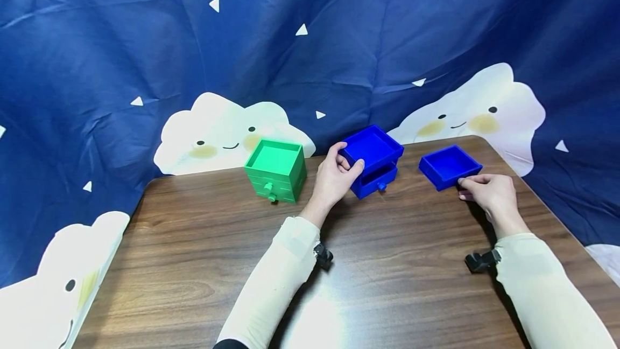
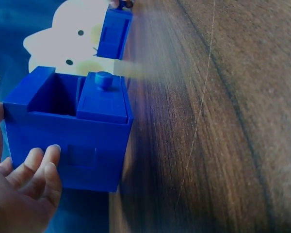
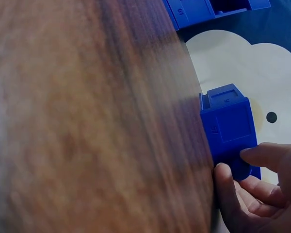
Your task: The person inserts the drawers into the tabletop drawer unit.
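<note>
A blue mini drawer cabinet (image 1: 372, 147) with a tray-like top stands on the table, its upper slot vacant and its lower drawer (image 2: 104, 99) in place with a round knob. My left hand (image 1: 334, 176) grips the cabinet by its left side, thumb near the front top corner; in the left wrist view several fingertips press its side wall. To the right, apart from the cabinet, is a loose blue drawer (image 1: 450, 166). My right hand (image 1: 494, 198) pinches its knob (image 3: 240, 170) between thumb and fingers. Whether that drawer touches the table, I cannot tell.
Left of the blue cabinet stands a green drawer cabinet (image 1: 276, 171) with two knobs on its front. The wooden table (image 1: 194, 263) ends at a dark blue cloth (image 1: 339, 58) with white cloud prints, close behind the cabinets.
</note>
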A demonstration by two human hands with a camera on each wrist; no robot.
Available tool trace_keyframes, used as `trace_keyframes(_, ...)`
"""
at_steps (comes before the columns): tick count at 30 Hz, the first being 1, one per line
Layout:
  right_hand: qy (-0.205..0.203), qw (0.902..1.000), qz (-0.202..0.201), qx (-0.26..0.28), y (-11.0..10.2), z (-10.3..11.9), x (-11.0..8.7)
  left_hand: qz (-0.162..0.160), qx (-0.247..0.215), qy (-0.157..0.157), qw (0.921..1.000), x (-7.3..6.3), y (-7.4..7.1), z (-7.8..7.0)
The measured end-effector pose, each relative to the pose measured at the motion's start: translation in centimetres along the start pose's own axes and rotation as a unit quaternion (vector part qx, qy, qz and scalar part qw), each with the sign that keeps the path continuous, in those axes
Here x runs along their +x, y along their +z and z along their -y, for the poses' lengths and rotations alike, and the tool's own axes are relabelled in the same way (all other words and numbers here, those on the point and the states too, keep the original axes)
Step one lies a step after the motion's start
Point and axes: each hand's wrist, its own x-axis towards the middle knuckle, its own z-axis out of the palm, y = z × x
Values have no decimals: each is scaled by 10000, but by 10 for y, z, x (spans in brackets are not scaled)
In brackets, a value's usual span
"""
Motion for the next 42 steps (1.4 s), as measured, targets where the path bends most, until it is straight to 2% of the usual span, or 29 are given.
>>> trace_keyframes(5,71,9999,103,71,-1,-2,0,60,8,-14,10000,0,1,0)
trace_keyframes(13,129,9945,358,974,-3,-6,-3,36,12,0,10000,0,2,0)
trace_keyframes(21,164,9754,292,2180,0,-11,-9,24,30,9,10000,0,2,0)
trace_keyframes(26,172,9695,220,2436,0,-7,-16,23,21,10,10000,0,2,0)
trace_keyframes(33,18,9677,275,2506,2,0,-31,-7,1,9,10000,0,1,1)
trace_keyframes(42,-395,9532,366,2974,11,7,-47,-47,15,11,10000,0,0,1)
